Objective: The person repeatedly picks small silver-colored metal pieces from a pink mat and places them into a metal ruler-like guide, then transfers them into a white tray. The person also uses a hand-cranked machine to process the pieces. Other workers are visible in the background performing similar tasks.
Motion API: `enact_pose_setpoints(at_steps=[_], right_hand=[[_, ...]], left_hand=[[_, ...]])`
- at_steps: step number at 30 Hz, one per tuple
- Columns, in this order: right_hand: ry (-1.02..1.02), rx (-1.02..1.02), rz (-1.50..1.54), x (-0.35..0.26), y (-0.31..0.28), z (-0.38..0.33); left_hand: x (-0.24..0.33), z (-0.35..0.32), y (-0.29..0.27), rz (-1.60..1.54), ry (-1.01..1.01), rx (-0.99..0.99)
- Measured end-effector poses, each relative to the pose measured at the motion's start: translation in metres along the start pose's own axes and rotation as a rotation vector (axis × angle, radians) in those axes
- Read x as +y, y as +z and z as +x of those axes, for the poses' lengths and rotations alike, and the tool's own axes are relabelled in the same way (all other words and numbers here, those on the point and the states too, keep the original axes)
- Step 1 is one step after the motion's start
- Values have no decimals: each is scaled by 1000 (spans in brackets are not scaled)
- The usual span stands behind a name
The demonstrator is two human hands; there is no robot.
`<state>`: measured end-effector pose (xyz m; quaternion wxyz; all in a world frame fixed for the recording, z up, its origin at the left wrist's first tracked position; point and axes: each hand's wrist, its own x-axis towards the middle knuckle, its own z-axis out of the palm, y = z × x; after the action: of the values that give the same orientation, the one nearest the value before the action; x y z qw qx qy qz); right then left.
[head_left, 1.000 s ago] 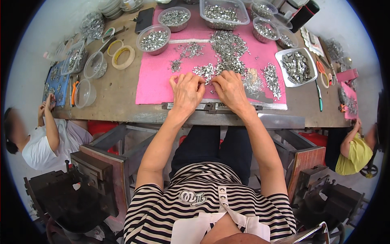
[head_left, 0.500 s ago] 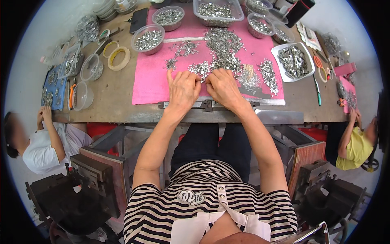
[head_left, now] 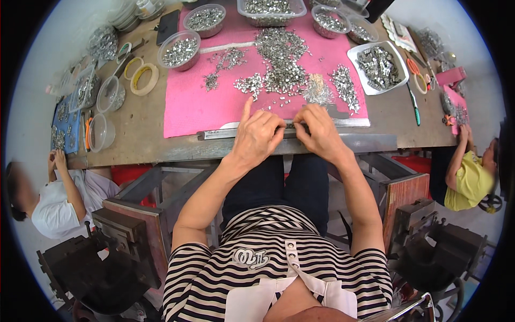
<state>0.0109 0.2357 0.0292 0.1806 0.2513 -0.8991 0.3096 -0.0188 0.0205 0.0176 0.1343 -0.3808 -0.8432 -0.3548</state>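
Both hands are working at the near table edge: left hand [head_left: 257, 134] with forefinger extended, right hand [head_left: 320, 131] curled, each pinching small metal pieces [head_left: 281, 64] onto the metal rail [head_left: 225, 133]; exact grip contents cannot be told. Seating pieces squarely, one at a time, appears advisable.

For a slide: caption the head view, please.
Both hands, left hand and right hand, meet at a metal rail below small metal parts.

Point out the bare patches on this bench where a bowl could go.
Free: the pink mat lower left, between the tape rolls and the left hand; bare wood right of the mat, below the white tray. Crowded: mat centre with metal parts, back edge lined with bowls.
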Motion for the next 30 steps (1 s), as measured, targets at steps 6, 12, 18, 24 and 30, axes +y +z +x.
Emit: enact_pose_setpoints(at_steps=[6,12,18,24,30], right_hand=[[-127,-17,-160,-10,9,-4],[-186,-48,-213,-11,7,-4],[-131,-2,-121,-6,10,9],[-78,23,-139,-2,46,53],[-110,-110,-329,2,56,63]], left_hand=[[7,-1,2,87,-6,-36],[-2,-5,-2,43,-68,130],[-40,2,-20,229,-259,196],[-48,9,-10,302,-244,198],[-56,4,-11,306,-248,183]])
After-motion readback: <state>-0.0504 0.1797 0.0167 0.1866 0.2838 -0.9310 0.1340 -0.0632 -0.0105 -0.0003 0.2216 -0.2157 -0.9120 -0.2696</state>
